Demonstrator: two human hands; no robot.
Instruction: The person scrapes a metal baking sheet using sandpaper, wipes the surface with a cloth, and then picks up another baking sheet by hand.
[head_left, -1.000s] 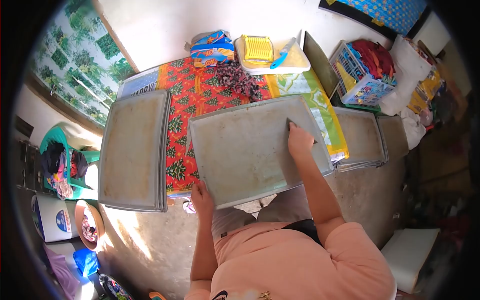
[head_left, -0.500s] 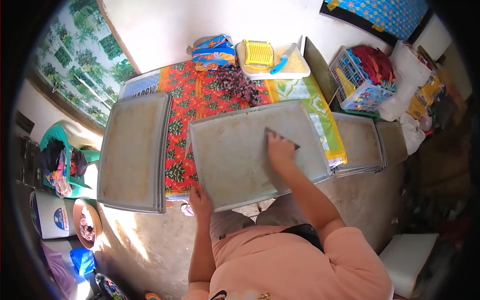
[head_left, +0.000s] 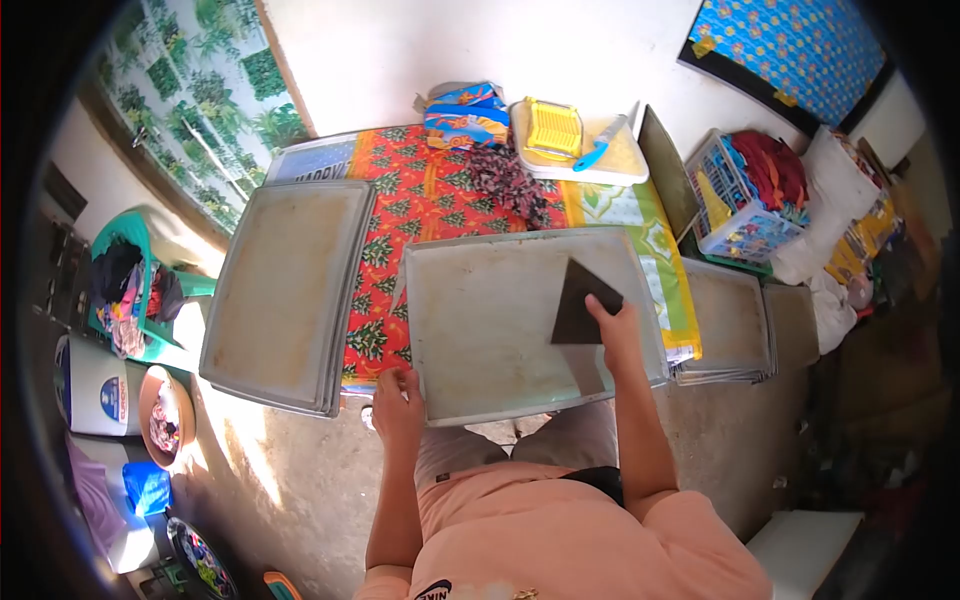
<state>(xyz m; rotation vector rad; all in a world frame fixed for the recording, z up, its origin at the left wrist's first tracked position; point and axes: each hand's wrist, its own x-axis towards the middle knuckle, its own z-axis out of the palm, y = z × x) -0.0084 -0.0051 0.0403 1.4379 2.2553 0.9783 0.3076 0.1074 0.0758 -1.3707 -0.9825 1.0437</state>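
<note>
A large metal baking tray (head_left: 480, 330) lies in front of me, its near edge reaching past the table edge towards my lap. My left hand (head_left: 399, 405) is closed on the tray's near left corner. In my right hand (head_left: 614, 328) is a dark, flat, roughly triangular scraper (head_left: 580, 308), pinched at its right side with the thumb on top. The scraper is raised over the right half of the tray, and a dark reflection or shadow shows below it. Faint brownish stains mark the tray's surface.
A stack of similar trays (head_left: 285, 290) stands at the left, and more trays (head_left: 720, 315) sit lower at the right. Behind are a crumpled patterned cloth (head_left: 508, 185), blue packets (head_left: 465, 118) and a white container lid (head_left: 625, 165) bearing a yellow slicer (head_left: 553, 130) and a blue-handled knife (head_left: 598, 148).
My right hand has drawn the scraper back to the right and turned it, so its flat face now shows. My left hand stays at the tray's corner. The camera view has shifted slightly.
</note>
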